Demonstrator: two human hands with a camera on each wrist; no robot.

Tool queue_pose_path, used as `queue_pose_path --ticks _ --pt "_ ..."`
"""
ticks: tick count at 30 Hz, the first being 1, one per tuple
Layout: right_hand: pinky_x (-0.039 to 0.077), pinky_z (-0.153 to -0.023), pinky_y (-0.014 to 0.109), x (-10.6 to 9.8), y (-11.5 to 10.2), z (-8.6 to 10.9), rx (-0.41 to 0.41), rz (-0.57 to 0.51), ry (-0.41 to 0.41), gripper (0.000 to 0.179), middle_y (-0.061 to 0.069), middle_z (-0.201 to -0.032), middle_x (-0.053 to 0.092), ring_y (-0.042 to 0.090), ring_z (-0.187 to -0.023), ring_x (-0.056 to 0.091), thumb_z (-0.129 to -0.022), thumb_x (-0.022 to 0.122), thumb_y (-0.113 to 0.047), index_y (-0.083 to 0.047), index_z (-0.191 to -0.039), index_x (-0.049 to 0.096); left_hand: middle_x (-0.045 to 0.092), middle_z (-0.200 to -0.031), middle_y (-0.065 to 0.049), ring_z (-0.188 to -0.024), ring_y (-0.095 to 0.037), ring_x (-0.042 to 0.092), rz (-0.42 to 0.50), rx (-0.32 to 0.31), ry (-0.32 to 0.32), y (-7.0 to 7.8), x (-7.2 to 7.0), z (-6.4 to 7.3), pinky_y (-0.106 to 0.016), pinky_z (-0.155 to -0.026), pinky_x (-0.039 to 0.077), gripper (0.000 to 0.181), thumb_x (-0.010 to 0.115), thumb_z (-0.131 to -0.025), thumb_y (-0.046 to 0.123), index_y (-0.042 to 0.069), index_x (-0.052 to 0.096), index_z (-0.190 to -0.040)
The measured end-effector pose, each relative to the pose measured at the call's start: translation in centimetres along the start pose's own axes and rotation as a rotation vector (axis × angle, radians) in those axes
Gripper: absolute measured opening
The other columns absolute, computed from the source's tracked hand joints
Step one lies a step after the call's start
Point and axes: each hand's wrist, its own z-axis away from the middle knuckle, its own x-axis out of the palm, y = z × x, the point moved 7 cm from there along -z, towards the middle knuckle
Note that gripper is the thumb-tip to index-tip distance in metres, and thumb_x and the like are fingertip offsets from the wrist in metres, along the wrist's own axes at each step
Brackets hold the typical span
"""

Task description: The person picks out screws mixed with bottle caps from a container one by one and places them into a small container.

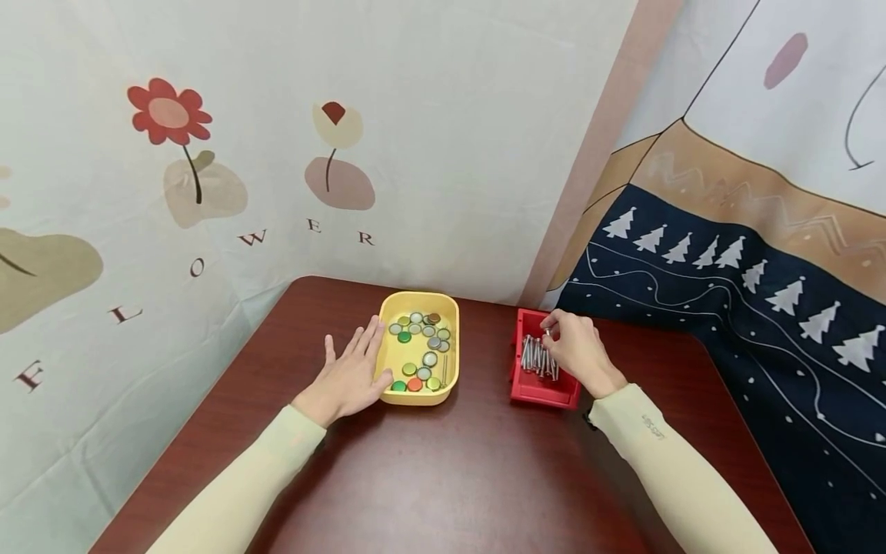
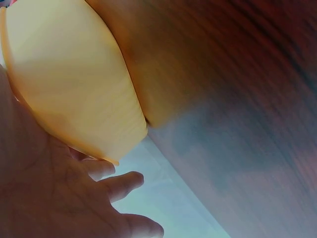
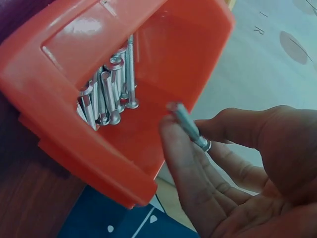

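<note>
My right hand (image 1: 577, 350) is over the red bin (image 1: 543, 394) and pinches a silver metal bolt (image 3: 187, 125) between thumb and fingertips. Several more bolts (image 3: 111, 89) lie side by side on the bin's floor, left of the held one in the right wrist view. On the other side, my left hand (image 1: 346, 381) rests with spread, straight fingers against the left rim of a yellow tray (image 1: 455, 338). Bottle caps (image 1: 429, 359) in green, silver, brown and orange lie scattered in that tray. Thin metal pieces (image 1: 445, 371) lie along its right wall.
Both containers stand toward the back of a dark red-brown wooden table (image 1: 443, 477), with a gap between them. A pale printed cloth (image 1: 443, 154) hangs right behind the table, and a dark blue tree-patterned cloth (image 1: 692, 285) hangs on the right.
</note>
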Motion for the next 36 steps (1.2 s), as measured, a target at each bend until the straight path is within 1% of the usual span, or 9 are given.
queue_pose_path --ticks 6,11,14,17,21,27,30,32,36 --pt "0.074 -0.087 0.051 0.6 -0.2 -0.1 -0.008 0.034 -0.034 0.019 0.022 -0.111 0.083 0.026 -0.085 0.076 -0.107 0.077 -0.006 -0.001 -0.125 0.080 0.005 -0.199 -0.014 -0.181 -0.050 0.024 0.000 -0.001 -0.006 0.1 0.1 0.0 -0.094 -0.134 0.001 0.092 0.053 -0.116 0.043 0.004 0.011 -0.188" --pt "0.073 -0.081 0.047 1.0 -0.2 -0.2 -0.016 0.040 -0.033 0.014 0.020 -0.107 0.081 0.024 -0.080 0.072 -0.107 0.074 -0.005 -0.001 -0.118 0.081 0.005 -0.199 -0.015 -0.180 -0.051 0.026 -0.006 0.002 -0.006 0.1 0.1 -0.1 -0.095 -0.134 0.001 0.092 0.053 -0.115 0.043 0.004 0.011 -0.188" --pt "0.070 -0.076 0.044 1.0 0.0 -0.4 -0.006 0.052 -0.034 0.017 0.022 -0.107 0.080 0.025 -0.077 0.070 -0.107 0.073 -0.003 0.002 -0.122 0.080 0.007 -0.199 -0.015 -0.180 -0.051 0.028 -0.013 0.003 -0.004 0.1 0.1 -0.1 -0.095 -0.134 0.002 0.092 0.053 -0.115 0.043 0.004 0.012 -0.187" --pt "0.070 -0.076 0.046 1.0 0.3 -0.6 0.006 0.066 -0.037 0.026 0.027 -0.111 0.080 0.027 -0.076 0.071 -0.106 0.072 -0.001 0.006 -0.130 0.077 0.008 -0.199 -0.016 -0.179 -0.052 0.029 -0.013 0.003 -0.002 0.1 0.1 -0.1 -0.095 -0.134 0.002 0.092 0.053 -0.115 0.043 0.004 0.012 -0.187" --pt "0.072 -0.081 0.049 1.0 0.3 -0.7 0.020 0.064 -0.037 0.033 0.029 -0.117 0.081 0.027 -0.077 0.072 -0.107 0.071 -0.001 0.008 -0.139 0.075 0.009 -0.198 -0.017 -0.179 -0.052 0.029 -0.013 0.002 -0.001 0.1 0.1 -0.1 -0.095 -0.133 0.002 0.092 0.053 -0.115 0.043 0.004 0.012 -0.187" --pt "0.072 -0.077 0.044 0.9 -0.2 -0.6 0.030 0.047 -0.036 0.035 0.027 -0.121 0.082 0.024 -0.074 0.072 -0.109 0.070 -0.007 0.004 -0.142 0.076 0.007 -0.199 -0.016 -0.180 -0.052 0.026 -0.012 0.002 0.003 0.1 0.1 -0.1 -0.095 -0.133 0.002 0.091 0.053 -0.116 0.044 0.003 0.012 -0.187" --pt "0.073 -0.079 0.045 0.8 -0.6 -0.4 0.025 0.040 -0.029 0.035 0.027 -0.122 0.082 0.023 -0.077 0.072 -0.110 0.072 -0.009 0.002 -0.142 0.077 0.006 -0.199 -0.015 -0.181 -0.052 0.024 -0.013 0.002 0.006 0.1 0.0 -0.1 -0.095 -0.133 0.002 0.092 0.053 -0.116 0.044 0.003 0.012 -0.187" --pt "0.073 -0.080 0.046 0.7 -0.9 -0.2 0.015 0.042 -0.017 0.034 0.026 -0.124 0.083 0.024 -0.079 0.073 -0.110 0.073 -0.010 0.000 -0.142 0.078 0.006 -0.199 -0.015 -0.181 -0.051 0.023 -0.012 0.002 0.008 0.1 0.0 -0.1 -0.095 -0.133 0.003 0.092 0.053 -0.116 0.044 0.003 0.012 -0.187" --pt "0.071 -0.075 0.045 0.8 -1.7 0.1 -0.025 0.053 0.015 0.034 0.023 -0.128 0.084 0.025 -0.083 0.073 -0.109 0.075 -0.014 -0.003 -0.141 0.079 0.009 -0.198 -0.016 -0.181 -0.051 0.022 -0.005 0.001 0.008 0.1 0.1 -0.1 -0.095 -0.133 0.003 0.091 0.054 -0.116 0.043 0.003 0.013 -0.187"
